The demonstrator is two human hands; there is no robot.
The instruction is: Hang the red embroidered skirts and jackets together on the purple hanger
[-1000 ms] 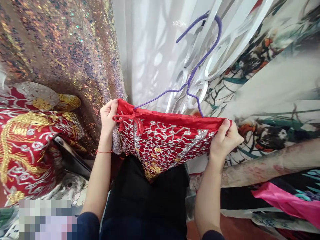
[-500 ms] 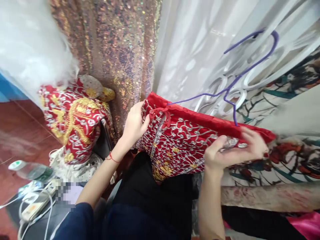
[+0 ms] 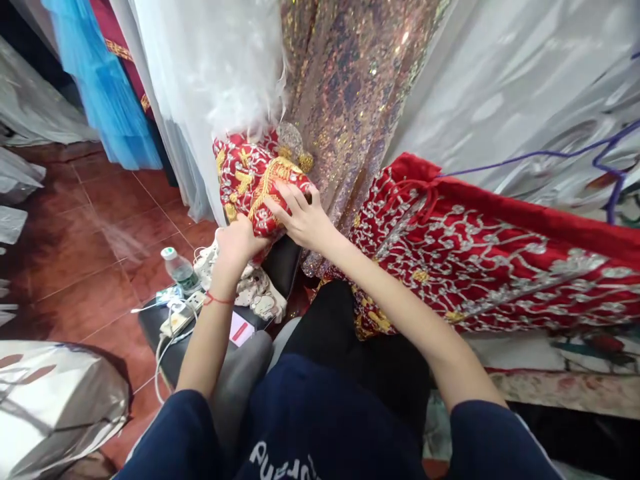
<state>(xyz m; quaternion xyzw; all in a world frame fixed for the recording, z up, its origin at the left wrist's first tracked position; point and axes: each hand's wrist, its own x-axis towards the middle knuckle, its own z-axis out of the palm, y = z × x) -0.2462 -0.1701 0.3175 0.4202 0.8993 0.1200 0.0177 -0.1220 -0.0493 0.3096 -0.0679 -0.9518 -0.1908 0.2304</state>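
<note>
A folded red garment with gold and silver embroidery (image 3: 245,175) lies on a chair back to my left. My left hand (image 3: 235,243) grips its lower edge from below. My right hand (image 3: 300,215) presses on its right side, fingers spread over the cloth. A second red embroidered piece (image 3: 480,253) hangs on a purple wire hanger (image 3: 607,183) at the right, with no hand on it.
A sequined gold dress (image 3: 350,87), white tulle (image 3: 210,73) and a blue gown (image 3: 105,87) hang behind. A water bottle (image 3: 179,268) and power strip with cables (image 3: 177,319) lie on a dark seat. Silver garment bags (image 3: 55,400) sit on the red tile floor.
Both hands let go of the red piece on the hanger and moved left onto the folded red garment. My view swung left and down.
</note>
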